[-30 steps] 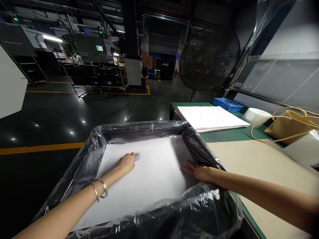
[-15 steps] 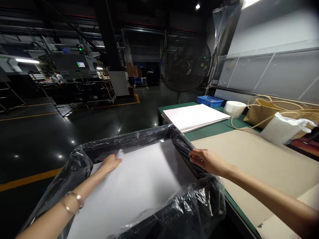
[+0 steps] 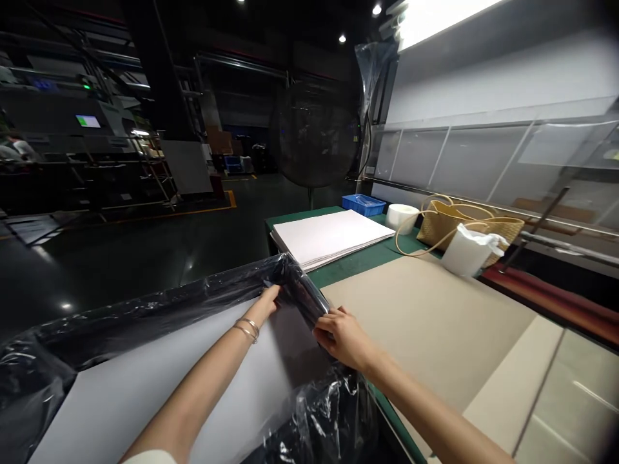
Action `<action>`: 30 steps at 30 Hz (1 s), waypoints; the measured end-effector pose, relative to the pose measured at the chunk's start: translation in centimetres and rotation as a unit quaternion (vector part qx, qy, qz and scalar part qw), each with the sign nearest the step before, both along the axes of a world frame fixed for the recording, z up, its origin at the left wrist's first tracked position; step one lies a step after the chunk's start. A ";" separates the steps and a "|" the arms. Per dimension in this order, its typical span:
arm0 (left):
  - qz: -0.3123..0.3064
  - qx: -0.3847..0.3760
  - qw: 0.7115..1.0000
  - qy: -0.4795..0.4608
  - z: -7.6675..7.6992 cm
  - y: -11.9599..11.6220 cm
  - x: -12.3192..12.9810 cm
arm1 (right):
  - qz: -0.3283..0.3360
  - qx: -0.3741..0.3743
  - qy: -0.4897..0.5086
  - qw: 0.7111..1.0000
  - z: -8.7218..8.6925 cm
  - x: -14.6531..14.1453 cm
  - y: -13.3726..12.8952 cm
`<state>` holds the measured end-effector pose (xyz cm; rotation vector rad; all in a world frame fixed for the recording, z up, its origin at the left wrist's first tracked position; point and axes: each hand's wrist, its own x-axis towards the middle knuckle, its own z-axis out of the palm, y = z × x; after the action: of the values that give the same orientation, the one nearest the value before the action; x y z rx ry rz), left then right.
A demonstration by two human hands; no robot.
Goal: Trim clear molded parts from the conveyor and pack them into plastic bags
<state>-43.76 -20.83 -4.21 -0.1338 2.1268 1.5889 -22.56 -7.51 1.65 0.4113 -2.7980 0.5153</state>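
- We have the clear, crinkled plastic liner draped over the walls of the black open-topped box, whose right side stands just beside the table; inside lies a broad, flat white sheet.
- Our left hand, below two silvery bangles, reaches into the box's far right corner, fingers pointing down and away; we cannot tell whether they pinch film.
- Our right hand lies on the box's right edge, fingers bent over the film there; we cannot tell how firmly they grip.
- We judge the step in hand to be working the film at that corner; the next move seems to call for a light touch, since such thin film could tear.
- Beyond that edge, the green-topped table bears a large beige flat board and a neat stack of white sheets.
- Against half a second ago, our left hand has crossed from the far left part of the sheet to this corner, our right hand remains at the right edge, and our view has swung rightward.
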 end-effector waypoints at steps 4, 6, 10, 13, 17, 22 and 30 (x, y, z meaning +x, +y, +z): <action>0.028 0.033 0.998 -0.052 -0.3 -1.8 -1.1 | -0.005 -0.018 0.006 1.000 -0.2 -0.1 -0.1; 0.047 0.046 0.996 -0.064 -0.4 -2.9 -1.5 | -0.003 -0.025 0.010 1.000 -0.4 -0.1 -0.1; 0.079 0.070 0.992 -0.064 -0.6 -4.0 -1.8 | 0.001 -0.027 0.018 0.999 -0.6 -0.1 0.0; 0.094 0.080 0.991 -0.058 -1.1 -4.8 -1.5 | -0.001 -0.024 0.022 0.999 -0.5 -0.1 0.0; 0.097 0.091 0.989 -0.065 -1.5 -6.3 -0.9 | -0.006 -0.019 0.018 1.000 -0.5 -0.2 -0.1; 0.075 0.139 0.984 -0.085 -0.7 -7.6 0.6 | -0.005 -0.008 -0.010 1.000 -0.4 -0.1 0.1; -0.017 0.272 0.961 -0.040 3.0 -9.1 6.9 | -0.056 -0.045 -0.101 0.992 1.2 -2.6 -3.4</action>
<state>-36.87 -29.96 -1.24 0.0207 1.5530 2.0421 -25.16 -10.92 2.83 0.1895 -2.9535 0.6903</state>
